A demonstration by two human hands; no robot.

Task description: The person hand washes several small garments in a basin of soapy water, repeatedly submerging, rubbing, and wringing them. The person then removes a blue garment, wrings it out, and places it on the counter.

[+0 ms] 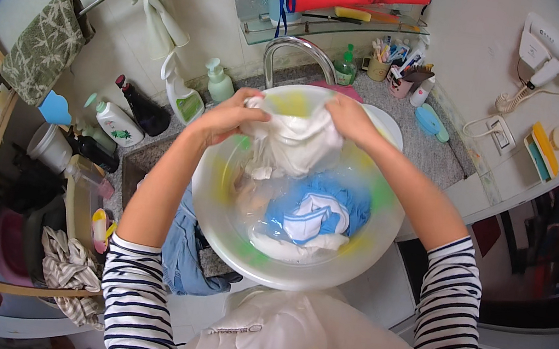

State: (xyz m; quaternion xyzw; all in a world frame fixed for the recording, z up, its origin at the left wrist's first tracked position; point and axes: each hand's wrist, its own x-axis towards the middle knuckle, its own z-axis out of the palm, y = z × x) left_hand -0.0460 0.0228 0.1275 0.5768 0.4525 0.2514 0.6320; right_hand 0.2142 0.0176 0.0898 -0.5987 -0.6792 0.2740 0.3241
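One speckled grey counter (442, 158) carries the largest load here, a wide pale basin (283, 273), whose near rim appears to reach past the counter's front edge, probably so that its mouth lies within easy reach of both arms. Its far rim sits just before the curved tap (303, 44), a spot that would suit filling.

Inside, a blue cloth (355, 198) lies bunched right of the basin's middle, partly in cloudy water; the high wall presumably keeps the wet pieces together.

Near the far rim is the white cloth (301, 145), raised partly above the water. Its upper edge is taken at two places, likely to share the wet weight and spread the fabric between them. Its long axis is hard to fix in such crumpled folds: the gripped edge runs left to right, roughly along the far rim, while the loose part droops toward the basin's middle. Which end is top or hem I cannot tell.

Smallest are the grips: the left hand (232, 118) is closed on the cloth's left end, and the right hand (351, 120) clasps its right end, some fingers hidden.
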